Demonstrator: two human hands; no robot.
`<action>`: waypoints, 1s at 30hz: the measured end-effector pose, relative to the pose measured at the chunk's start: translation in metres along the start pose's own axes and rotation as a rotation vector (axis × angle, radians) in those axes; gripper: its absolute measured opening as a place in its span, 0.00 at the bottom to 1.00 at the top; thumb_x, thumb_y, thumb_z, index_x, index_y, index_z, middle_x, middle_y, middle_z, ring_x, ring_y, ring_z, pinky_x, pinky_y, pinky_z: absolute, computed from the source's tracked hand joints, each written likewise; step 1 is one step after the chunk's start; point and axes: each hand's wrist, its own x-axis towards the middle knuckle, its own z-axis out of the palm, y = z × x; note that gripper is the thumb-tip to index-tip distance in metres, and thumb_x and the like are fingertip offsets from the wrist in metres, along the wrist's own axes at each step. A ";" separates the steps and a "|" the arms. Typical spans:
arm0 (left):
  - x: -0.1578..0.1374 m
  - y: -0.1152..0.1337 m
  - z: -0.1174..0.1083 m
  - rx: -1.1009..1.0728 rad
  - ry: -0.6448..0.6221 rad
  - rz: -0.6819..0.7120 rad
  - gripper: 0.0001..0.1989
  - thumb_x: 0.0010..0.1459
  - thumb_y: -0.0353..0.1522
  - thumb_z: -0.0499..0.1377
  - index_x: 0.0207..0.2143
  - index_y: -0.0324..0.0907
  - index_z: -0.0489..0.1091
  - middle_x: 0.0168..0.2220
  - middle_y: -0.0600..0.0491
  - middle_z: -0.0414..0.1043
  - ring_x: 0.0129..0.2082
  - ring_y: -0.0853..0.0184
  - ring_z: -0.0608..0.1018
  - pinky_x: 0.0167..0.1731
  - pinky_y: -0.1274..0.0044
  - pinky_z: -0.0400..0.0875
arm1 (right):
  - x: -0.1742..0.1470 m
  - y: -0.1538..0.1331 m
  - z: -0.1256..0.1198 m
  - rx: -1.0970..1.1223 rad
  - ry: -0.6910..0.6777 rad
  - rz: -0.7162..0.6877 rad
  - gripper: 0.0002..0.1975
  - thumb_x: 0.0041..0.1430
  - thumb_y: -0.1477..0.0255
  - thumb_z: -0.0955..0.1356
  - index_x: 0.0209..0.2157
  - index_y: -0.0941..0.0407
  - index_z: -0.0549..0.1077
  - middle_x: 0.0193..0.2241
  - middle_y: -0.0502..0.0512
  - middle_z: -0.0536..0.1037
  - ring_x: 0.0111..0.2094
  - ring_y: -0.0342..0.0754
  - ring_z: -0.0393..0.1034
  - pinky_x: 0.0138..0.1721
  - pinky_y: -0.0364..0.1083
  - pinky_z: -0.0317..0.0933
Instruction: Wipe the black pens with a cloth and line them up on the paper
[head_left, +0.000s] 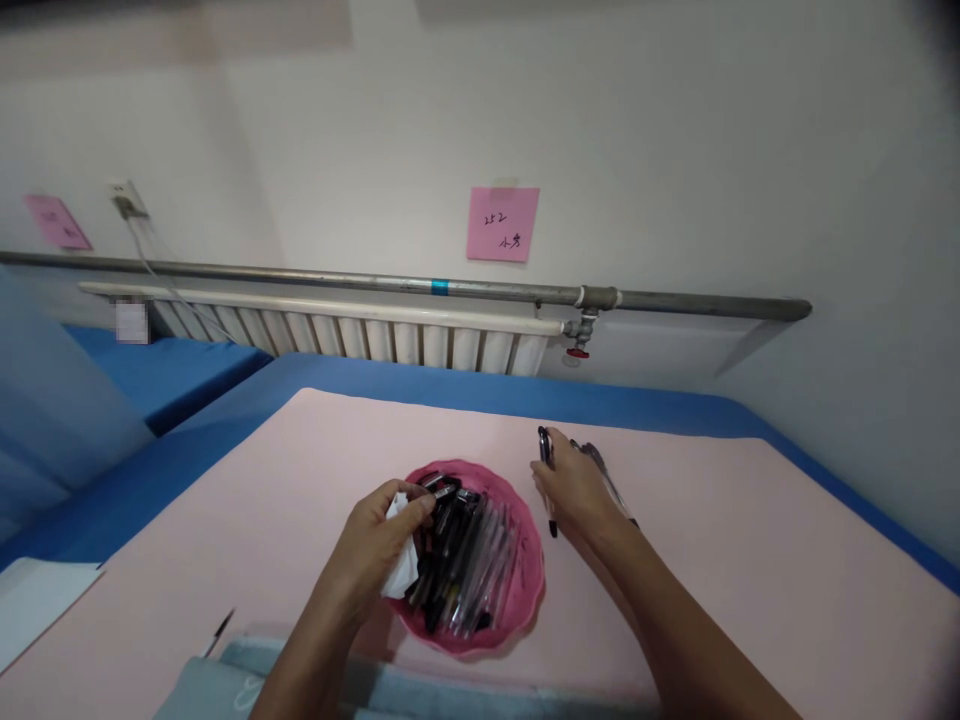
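Note:
A pink scalloped basket (534, 590) stands on the pink table cover, filled with several black and clear pens (469, 560). At its left rim, my left hand (379, 540) is closed around a crumpled white tissue (403, 568). The thumb and forefinger of that hand meet over the pens, by a dark pen end; whether they pinch it I cannot tell. To the right of the basket, my right hand (574, 485) is closed on a black-capped pen (544, 445), held near upright at the cover. A few more pens (611, 480) lie beside and partly behind this hand.
A lone pen (219, 632) lies at the front left near a grey-blue cloth (247, 665). White paper (37, 600) rests at the left edge. Behind the blue table edge (480, 388) are a radiator (405, 338) and a wall pipe (510, 292).

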 end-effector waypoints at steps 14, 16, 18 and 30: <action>0.006 -0.004 -0.014 0.124 0.069 0.070 0.13 0.46 0.41 0.62 0.28 0.41 0.69 0.20 0.58 0.67 0.18 0.72 0.67 0.19 0.81 0.56 | -0.001 0.009 0.005 -0.399 -0.029 -0.121 0.13 0.56 0.81 0.59 0.39 0.62 0.71 0.38 0.68 0.72 0.37 0.54 0.68 0.36 0.48 0.53; 0.007 -0.006 -0.015 0.191 0.090 0.085 0.12 0.45 0.41 0.62 0.27 0.42 0.69 0.19 0.58 0.67 0.18 0.71 0.67 0.19 0.82 0.55 | -0.001 0.006 0.004 -0.387 -0.017 -0.138 0.12 0.58 0.78 0.59 0.38 0.62 0.72 0.37 0.66 0.72 0.37 0.54 0.68 0.36 0.47 0.53; 0.008 -0.008 -0.014 0.292 0.101 0.108 0.10 0.46 0.39 0.61 0.26 0.42 0.70 0.18 0.58 0.67 0.18 0.70 0.67 0.20 0.81 0.54 | -0.001 0.001 0.003 -0.364 -0.006 -0.164 0.12 0.59 0.76 0.58 0.37 0.61 0.72 0.36 0.64 0.73 0.38 0.52 0.67 0.36 0.46 0.53; 0.009 -0.026 0.013 1.145 0.126 0.319 0.05 0.49 0.30 0.56 0.25 0.41 0.70 0.29 0.44 0.72 0.29 0.58 0.74 0.32 0.72 0.61 | -0.019 -0.033 -0.007 -0.193 -0.078 -0.335 0.13 0.58 0.76 0.59 0.37 0.58 0.73 0.36 0.57 0.74 0.37 0.47 0.68 0.37 0.43 0.55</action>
